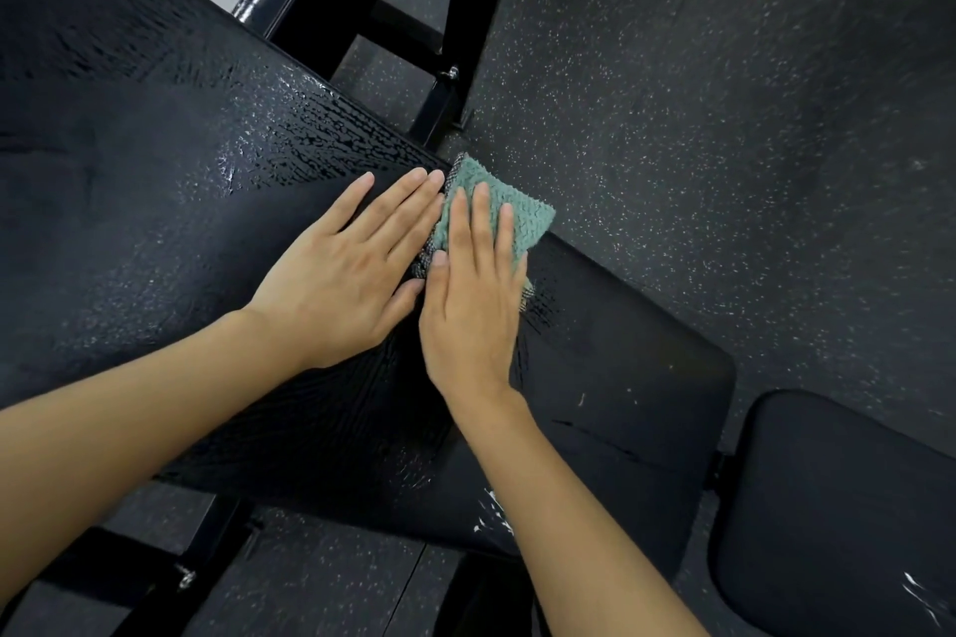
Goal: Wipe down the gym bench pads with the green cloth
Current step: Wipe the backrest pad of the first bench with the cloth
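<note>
R hand (473,305) flat on green cloth (522,212) at bench pad (155,222) edge, L hand (352,269) flat beside, neither grip closed. Cloth looks soft, light: palm-press it.

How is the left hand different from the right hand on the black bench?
The left hand lies flat on the bare bench pad; the right hand lies flat on the green cloth. The left hand's fingers slant toward the cloth's edge; the right hand's fingers point straight up the picture, with the cloth poking out past them. Both hands have straight fingers and sit side by side near the pad's far edge.
</note>
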`<state>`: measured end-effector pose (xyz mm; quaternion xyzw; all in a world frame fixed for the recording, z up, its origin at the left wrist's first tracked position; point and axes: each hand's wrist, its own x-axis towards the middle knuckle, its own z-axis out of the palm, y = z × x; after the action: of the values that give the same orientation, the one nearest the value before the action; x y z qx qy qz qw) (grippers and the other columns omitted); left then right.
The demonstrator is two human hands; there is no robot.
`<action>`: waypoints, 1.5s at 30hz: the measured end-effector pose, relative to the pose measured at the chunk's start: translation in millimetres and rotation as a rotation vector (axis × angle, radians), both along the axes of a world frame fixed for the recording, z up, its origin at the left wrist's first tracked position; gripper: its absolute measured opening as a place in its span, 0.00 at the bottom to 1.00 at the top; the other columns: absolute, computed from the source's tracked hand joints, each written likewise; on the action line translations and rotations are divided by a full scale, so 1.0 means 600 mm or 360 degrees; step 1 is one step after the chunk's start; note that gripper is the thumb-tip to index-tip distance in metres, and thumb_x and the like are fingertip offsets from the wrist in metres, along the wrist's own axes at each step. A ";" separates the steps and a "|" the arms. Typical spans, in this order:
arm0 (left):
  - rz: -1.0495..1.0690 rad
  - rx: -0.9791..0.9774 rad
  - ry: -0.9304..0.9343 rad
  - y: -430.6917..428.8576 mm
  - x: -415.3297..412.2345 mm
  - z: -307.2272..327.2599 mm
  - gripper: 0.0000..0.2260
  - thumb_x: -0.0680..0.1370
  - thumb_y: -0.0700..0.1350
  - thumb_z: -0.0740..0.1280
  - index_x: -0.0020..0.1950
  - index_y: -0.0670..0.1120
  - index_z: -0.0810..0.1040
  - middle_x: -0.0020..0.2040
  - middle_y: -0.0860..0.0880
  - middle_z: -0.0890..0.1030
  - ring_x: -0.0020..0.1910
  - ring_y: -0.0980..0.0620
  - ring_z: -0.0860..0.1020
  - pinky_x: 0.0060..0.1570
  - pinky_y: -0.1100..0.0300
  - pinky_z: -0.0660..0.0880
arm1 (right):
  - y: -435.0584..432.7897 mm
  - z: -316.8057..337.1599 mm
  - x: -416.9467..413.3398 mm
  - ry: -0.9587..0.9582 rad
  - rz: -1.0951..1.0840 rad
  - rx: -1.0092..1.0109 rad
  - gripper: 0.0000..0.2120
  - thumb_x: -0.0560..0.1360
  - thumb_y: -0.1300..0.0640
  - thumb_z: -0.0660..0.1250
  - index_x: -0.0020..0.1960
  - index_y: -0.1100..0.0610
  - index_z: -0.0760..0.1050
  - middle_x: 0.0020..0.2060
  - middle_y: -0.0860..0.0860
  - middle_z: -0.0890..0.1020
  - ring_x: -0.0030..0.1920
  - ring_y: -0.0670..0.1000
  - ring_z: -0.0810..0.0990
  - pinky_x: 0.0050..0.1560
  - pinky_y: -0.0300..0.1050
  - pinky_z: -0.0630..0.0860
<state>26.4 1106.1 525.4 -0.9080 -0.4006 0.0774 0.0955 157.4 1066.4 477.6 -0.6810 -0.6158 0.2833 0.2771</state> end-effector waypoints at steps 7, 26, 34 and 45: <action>-0.0008 -0.0012 0.0042 0.001 -0.003 -0.001 0.31 0.82 0.55 0.45 0.80 0.37 0.50 0.81 0.40 0.49 0.81 0.45 0.48 0.78 0.43 0.51 | -0.035 -0.042 0.069 -0.0111 -0.0005 -0.0039 0.25 0.83 0.49 0.42 0.78 0.45 0.40 0.79 0.42 0.44 0.78 0.43 0.37 0.77 0.49 0.41; -0.0014 0.0020 0.0005 -0.001 0.000 -0.002 0.31 0.82 0.55 0.45 0.80 0.37 0.53 0.81 0.41 0.52 0.81 0.45 0.51 0.77 0.43 0.52 | -0.066 -0.022 0.005 0.0046 -0.0155 -0.0086 0.25 0.84 0.49 0.42 0.80 0.46 0.44 0.79 0.41 0.41 0.77 0.44 0.35 0.76 0.50 0.38; -0.0030 0.0026 0.0004 -0.006 -0.003 -0.003 0.31 0.82 0.55 0.46 0.80 0.37 0.54 0.81 0.40 0.54 0.80 0.44 0.53 0.77 0.43 0.53 | -0.149 -0.071 0.061 0.0040 -0.0414 -0.0223 0.25 0.82 0.46 0.39 0.78 0.43 0.42 0.78 0.39 0.43 0.77 0.41 0.38 0.78 0.50 0.43; -0.0022 0.0041 -0.0002 -0.025 -0.007 -0.010 0.30 0.83 0.55 0.45 0.80 0.37 0.54 0.81 0.41 0.53 0.80 0.44 0.52 0.78 0.43 0.52 | -0.149 -0.055 0.022 0.0139 -0.0539 -0.0204 0.27 0.81 0.45 0.38 0.79 0.46 0.45 0.79 0.41 0.44 0.78 0.45 0.38 0.77 0.52 0.42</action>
<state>22.4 1091.0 519.7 -0.9095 -0.3953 0.0711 0.1075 170.7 976.7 444.5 -0.7783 -0.4603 0.3006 0.3033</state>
